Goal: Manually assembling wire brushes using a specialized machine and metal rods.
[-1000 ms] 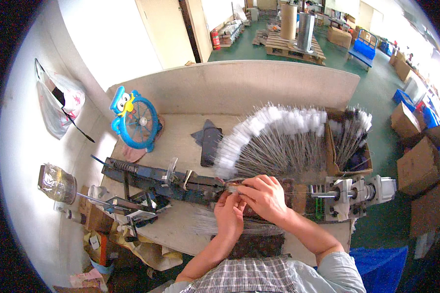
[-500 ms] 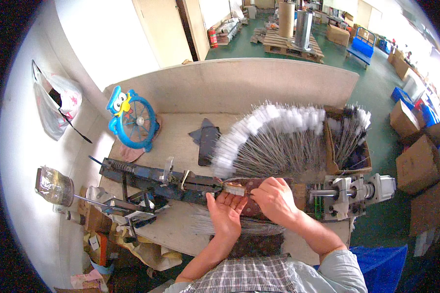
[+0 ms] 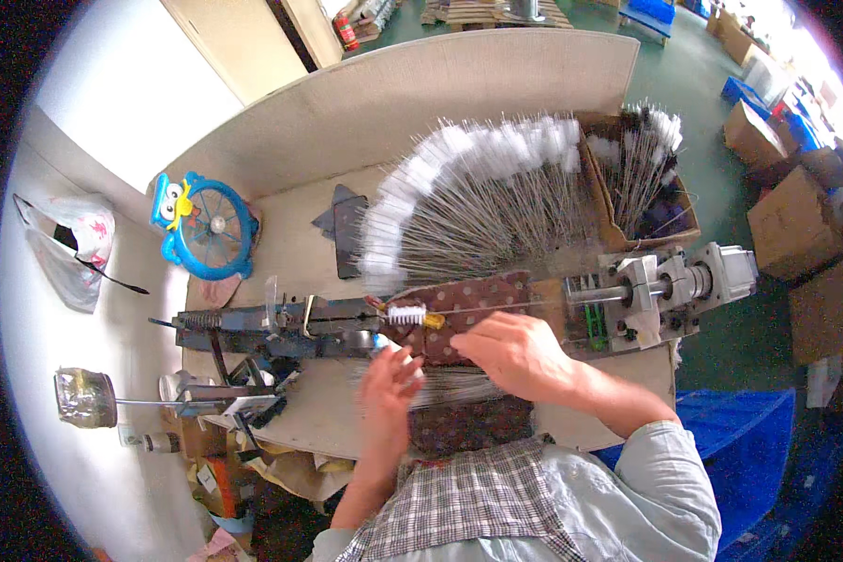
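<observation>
White-bristled brush (image 3: 406, 316), over left end of dotted cloth (image 3: 468, 292): likely light, springy, best held by yellow end (image 3: 434, 320); left hand (image 3: 389, 389) half-curled at cloth's lower left, right hand (image 3: 515, 351) bunched over cloth's right, both grips unclear.

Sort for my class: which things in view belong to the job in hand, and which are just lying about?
Seems part of the job:
small white brush
spotted cloth
dark metal rail
metal rod
pile of brushes behind

Apparently just lying about:
blue fan
dark slab, perhaps a phone
hanging plastic bag
</observation>
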Action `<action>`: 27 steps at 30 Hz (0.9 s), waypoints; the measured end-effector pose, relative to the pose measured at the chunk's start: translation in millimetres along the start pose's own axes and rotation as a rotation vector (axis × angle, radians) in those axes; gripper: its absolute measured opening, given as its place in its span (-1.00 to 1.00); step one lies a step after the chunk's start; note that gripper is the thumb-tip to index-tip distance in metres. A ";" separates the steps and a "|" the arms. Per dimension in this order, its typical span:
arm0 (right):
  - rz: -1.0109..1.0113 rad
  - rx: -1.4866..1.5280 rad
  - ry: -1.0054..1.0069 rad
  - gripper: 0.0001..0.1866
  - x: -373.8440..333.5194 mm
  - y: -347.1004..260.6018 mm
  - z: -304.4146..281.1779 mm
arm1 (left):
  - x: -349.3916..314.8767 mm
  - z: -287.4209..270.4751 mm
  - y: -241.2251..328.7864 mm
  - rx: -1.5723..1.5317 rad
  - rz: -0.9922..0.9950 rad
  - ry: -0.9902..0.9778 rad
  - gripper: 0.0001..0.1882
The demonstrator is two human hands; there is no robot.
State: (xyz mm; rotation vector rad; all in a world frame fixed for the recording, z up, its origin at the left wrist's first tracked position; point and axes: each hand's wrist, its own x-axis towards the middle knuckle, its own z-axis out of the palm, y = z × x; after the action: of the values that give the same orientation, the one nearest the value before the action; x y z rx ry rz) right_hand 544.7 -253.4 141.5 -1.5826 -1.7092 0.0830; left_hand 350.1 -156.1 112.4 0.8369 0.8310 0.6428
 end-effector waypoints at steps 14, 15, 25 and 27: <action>0.319 -0.267 -0.635 -0.82 -39.0 13.3 25.5 | -39.6 -349.8 53.2 -0.038 0.261 0.836 -0.59; 0.327 -0.281 -0.637 -0.82 -38.5 10.4 21.8 | -35.7 -346.3 56.5 -0.137 0.281 0.933 -0.58; 0.499 -0.279 -0.504 -0.86 -49.3 12.7 13.7 | 0.8 -223.6 -6.4 -0.371 0.246 0.786 -0.69; 0.474 -0.264 -0.504 -0.86 -51.8 16.8 12.3 | 0.6 -187.9 -31.1 -0.128 0.250 0.497 -0.77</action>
State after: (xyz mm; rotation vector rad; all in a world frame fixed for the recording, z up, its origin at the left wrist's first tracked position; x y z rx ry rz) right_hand 546.7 -289.1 98.6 -2.2896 -1.7159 0.5534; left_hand 199.0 -100.9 10.4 0.6764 1.1257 1.1422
